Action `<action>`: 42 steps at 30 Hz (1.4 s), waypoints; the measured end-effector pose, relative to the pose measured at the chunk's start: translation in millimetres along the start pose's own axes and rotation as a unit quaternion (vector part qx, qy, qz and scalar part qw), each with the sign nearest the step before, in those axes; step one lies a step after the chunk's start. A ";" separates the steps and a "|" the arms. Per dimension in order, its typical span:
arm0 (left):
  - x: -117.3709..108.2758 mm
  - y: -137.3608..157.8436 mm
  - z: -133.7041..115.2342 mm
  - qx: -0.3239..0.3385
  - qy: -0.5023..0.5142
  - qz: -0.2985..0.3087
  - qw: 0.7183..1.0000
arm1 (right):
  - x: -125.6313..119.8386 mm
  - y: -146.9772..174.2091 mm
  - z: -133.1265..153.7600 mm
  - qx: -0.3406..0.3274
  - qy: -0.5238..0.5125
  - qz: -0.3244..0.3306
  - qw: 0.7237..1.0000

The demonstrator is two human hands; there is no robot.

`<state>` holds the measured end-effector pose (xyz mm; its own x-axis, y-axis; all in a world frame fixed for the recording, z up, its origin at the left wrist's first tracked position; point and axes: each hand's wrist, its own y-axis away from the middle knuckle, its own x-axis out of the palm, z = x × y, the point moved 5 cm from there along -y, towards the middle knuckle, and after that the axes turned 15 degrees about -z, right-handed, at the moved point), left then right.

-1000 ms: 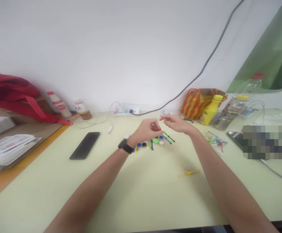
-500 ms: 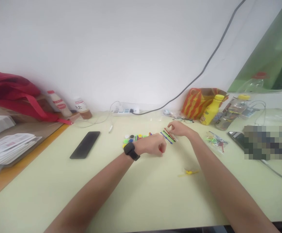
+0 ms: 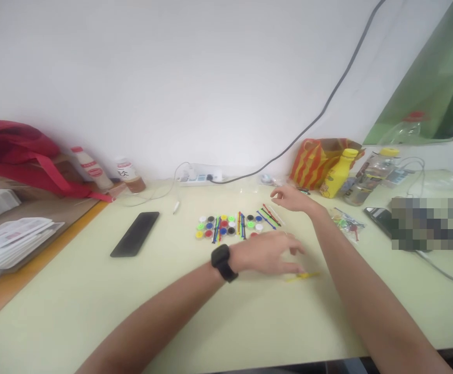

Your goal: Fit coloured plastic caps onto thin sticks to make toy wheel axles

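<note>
My left hand (image 3: 271, 253), with a black watch on the wrist, reaches over the table with thumb and fingers apart. Its thumb tip is close to some thin yellow plastic pieces (image 3: 303, 276); whether they touch I cannot tell. My right hand (image 3: 293, 199) hovers near the far ends of several thin coloured arrow-like sticks (image 3: 270, 215), its fingers loosely bent and no object visible in them. Left of these sticks, round coloured discs (image 3: 223, 231) lie in neat groups, with more coloured sticks (image 3: 241, 225) standing in columns between them. My left hand hides part of the nearest discs.
A black phone (image 3: 135, 234) lies on the left, near stacked papers (image 3: 14, 239). At the right are a small plastic bag of coloured pieces (image 3: 347, 224), a yellow bottle (image 3: 337, 174), a clear bottle (image 3: 371, 179) and another phone (image 3: 380, 223). A power strip (image 3: 199, 175) lies by the wall.
My left hand has moved right and nearer to me, opening its fingers towards the yellow pieces and uncovering the discs. My right hand has drawn slightly away from the coloured sticks.
</note>
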<state>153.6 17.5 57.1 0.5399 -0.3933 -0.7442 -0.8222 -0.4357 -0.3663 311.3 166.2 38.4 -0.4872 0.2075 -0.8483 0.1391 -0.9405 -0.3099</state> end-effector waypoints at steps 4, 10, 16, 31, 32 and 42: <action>43.1 5.1 -13.0 0.043 -0.083 0.008 0.996 | -5.6 2.1 8.0 -0.008 -0.016 -0.009 1.000; 4.7 -2.8 19.5 -0.066 0.041 -0.084 0.993 | -39.6 14.0 43.5 -0.005 -0.192 -0.009 0.981; -77.9 -5.7 49.2 -0.189 0.247 -0.260 0.914 | -93.7 28.0 95.1 -0.073 -0.310 -0.167 0.933; -50.1 30.0 57.7 -0.297 0.349 -0.339 0.822 | -25.9 94.7 100.2 -0.047 -0.319 -0.087 0.943; -43.3 34.2 55.1 -0.304 0.352 -0.341 0.817 | -21.2 99.6 98.5 -0.043 -0.325 -0.087 0.941; -9.4 51.6 64.7 -0.264 0.309 -0.361 0.840 | 8.1 115.6 96.5 -0.041 -0.329 -0.018 0.943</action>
<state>94.4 51.0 9.1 0.9876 -0.1466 0.0559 -0.1347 -0.9749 -0.1776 240.2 33.2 37.2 -0.9186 0.0018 -0.3952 0.1651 -0.9068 -0.3879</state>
